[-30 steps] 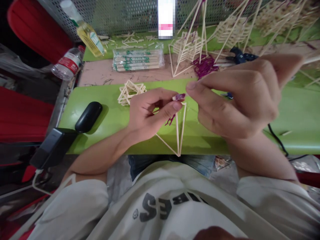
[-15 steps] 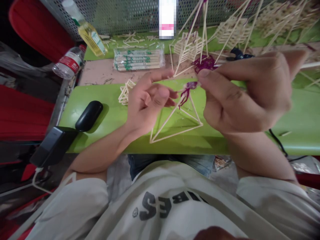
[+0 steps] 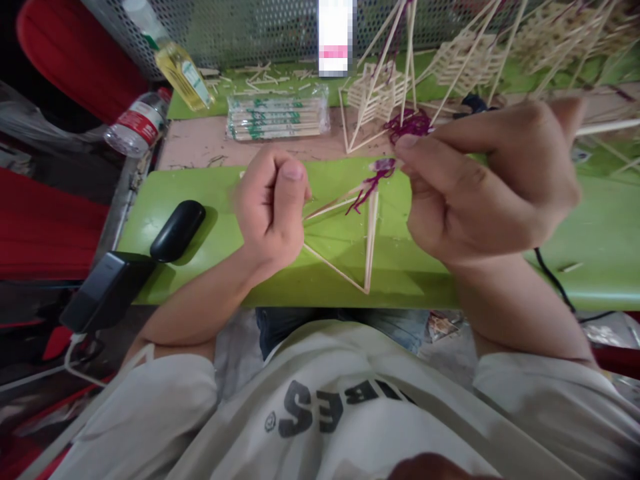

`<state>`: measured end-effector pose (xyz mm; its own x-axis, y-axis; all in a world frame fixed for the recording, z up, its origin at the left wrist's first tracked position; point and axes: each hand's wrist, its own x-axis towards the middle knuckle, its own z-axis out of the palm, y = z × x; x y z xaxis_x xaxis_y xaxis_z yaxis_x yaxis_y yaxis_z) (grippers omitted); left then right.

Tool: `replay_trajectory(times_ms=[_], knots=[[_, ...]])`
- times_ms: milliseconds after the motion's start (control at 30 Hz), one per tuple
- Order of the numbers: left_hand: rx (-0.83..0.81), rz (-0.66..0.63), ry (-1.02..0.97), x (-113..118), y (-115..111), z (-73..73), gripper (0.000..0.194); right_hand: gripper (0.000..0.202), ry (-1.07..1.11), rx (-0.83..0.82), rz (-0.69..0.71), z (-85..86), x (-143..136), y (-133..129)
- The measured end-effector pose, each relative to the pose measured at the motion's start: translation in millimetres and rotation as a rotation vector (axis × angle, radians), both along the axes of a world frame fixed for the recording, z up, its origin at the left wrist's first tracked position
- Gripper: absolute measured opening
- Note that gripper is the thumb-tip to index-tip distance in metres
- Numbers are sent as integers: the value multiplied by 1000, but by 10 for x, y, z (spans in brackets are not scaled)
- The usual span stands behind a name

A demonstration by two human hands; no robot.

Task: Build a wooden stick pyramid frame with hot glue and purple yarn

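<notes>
My right hand (image 3: pixel 490 180) is closed in a pinch at the tied top of a thin wooden-stick pyramid frame (image 3: pixel 371 240). Purple thread (image 3: pixel 370 187) is knotted round that top, with a shiny clear lump and loose ends hanging from it. Exactly what lies between the fingertips is hidden. My left hand (image 3: pixel 273 210) forms a fist, thumb over the curled fingers, to the left of the frame. The frame's left corner disappears beside or behind this fist, so I cannot tell whether anything is held there.
A purple thread tangle (image 3: pixel 407 127) lies beyond my right hand, near stick structures (image 3: pixel 377 93). Packaged sticks (image 3: pixel 277 119), an oil bottle (image 3: pixel 183 73) and a red-labelled bottle (image 3: pixel 137 123) stand or lie behind. At left are a black case (image 3: pixel 177 230) and a dark box (image 3: pixel 107 293) with a cable.
The stick frame has turned beneath its tied top. My left hand has gone from open fingers near the thread to a fist farther left, covering the small stick piece. My right hand barely moved.
</notes>
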<state>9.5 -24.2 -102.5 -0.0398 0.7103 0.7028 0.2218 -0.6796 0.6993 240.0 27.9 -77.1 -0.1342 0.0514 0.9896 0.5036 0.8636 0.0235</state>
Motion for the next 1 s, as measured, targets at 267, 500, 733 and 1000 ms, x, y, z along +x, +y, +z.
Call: replay_trajectory(times_ms=[267,500,733,1000], knots=[[222,69,65,72,-26,49,12,21,-61,-50,-70,13,9,-71],[226,92,56,64,28,72,27,23,-29,-113,39,5,-18,-98],[48,-20,42,40,-2,54,34,23,-36,-255,132,39,-81,-212],[-118,-267,13,24,-31,50,27,8,-96,-622,251,175,-65,-346]])
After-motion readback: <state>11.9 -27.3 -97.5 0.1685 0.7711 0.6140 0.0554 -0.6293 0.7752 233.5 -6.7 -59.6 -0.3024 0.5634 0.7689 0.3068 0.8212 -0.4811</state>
